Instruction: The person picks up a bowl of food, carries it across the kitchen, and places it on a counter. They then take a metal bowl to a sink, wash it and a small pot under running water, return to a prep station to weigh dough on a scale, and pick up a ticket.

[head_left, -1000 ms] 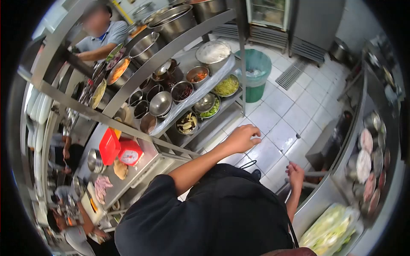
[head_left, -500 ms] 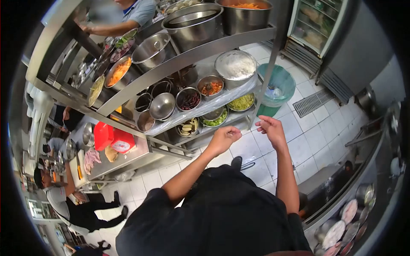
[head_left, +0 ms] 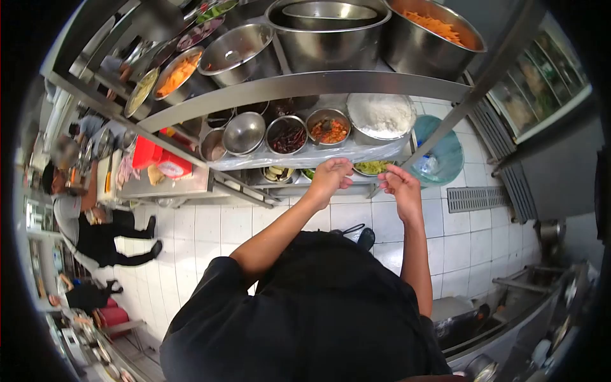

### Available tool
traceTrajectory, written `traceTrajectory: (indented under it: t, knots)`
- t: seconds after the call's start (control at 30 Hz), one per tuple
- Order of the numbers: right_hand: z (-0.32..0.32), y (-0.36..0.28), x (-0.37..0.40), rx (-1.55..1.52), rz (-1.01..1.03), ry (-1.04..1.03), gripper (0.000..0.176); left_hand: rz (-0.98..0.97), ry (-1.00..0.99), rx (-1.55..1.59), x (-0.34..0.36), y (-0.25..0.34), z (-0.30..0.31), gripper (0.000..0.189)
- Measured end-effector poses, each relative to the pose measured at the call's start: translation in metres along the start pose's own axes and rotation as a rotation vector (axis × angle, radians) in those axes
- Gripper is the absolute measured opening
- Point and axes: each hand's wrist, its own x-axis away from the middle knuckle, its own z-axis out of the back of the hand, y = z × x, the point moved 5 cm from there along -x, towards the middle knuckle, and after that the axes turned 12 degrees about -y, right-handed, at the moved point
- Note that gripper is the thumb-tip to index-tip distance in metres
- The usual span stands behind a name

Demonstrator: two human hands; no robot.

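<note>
While the left hand [head_left: 331,181] and the right hand [head_left: 402,191] hover before the plastic-covered shelf [head_left: 305,158], the step in hand looks like an empty-handed approach, with no grasp made. Both hands' fingers are loosely bent and partly open, nothing seen in them. Any grasp from here would call for spreading them and reaching past the shelf's edge. Near the left hand, the bowl of chopped vegetables [head_left: 328,144] sits on that shelf, round, its contents orange-red; the bowl of white powder [head_left: 380,137] (heaped and pale) stands beside it. Lower down, the green shreds [head_left: 372,167] are partly hidden, so their exact kind is uncertain.
</note>
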Motion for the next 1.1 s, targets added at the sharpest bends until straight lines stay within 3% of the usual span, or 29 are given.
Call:
traceTrajectory:
  t: [0.33, 0.43, 0.63, 1.1]
  knots:
    - [0.025, -0.010, -0.040, -0.193, -0.007, -0.043, 0.043, -0.066, 0.208, 0.153, 0.007, -0.005, -0.017, 0.028]
    - [0.029, -0.012, -0.050, -0.225, 0.024, -0.045, 0.044, -0.087, 0.245, 0.210, 0.001, -0.002, -0.023, 0.034]
    - [0.027, -0.015, -0.056, -0.230, -0.008, -0.082, 0.043, -0.128, 0.326, 0.603, -0.027, 0.001, -0.009, 0.042]
    - [0.028, -0.014, -0.057, -0.219, -0.066, -0.078, 0.037, -0.111, 0.339, 0.684, -0.059, -0.012, 0.019, 0.033]
